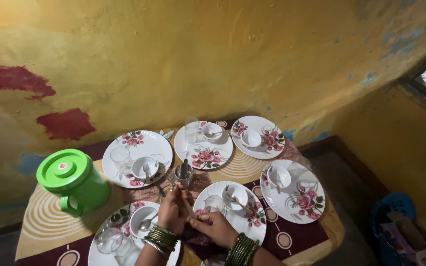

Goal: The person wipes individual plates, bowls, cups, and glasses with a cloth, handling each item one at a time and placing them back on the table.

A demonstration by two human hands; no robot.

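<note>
The desk (292, 241) carries 6 rose-patterned plates, each with a small white bowl and spoon.

1. Left hand (173, 211): raised between the near plates, fingers (179, 193) pinched on a thin utensil handle, probably a spoon (187, 203); its head is not clear.
2. Right hand (216, 227): fingers curled, resting at the edge of the near-centre plate (252, 226); whether it holds anything cannot be told.
3. A steel cutlery holder (184, 173) stands just beyond the hands.
4. A green jug (72, 180) stands at the left.

Step in hand, as judged: laying cutlery. The next move calls for a steady placement clear of the drinking glass (214, 202).

Steel holder w/ cutlery (183, 173), upright, mid-table between floral plates (137, 158).
</note>
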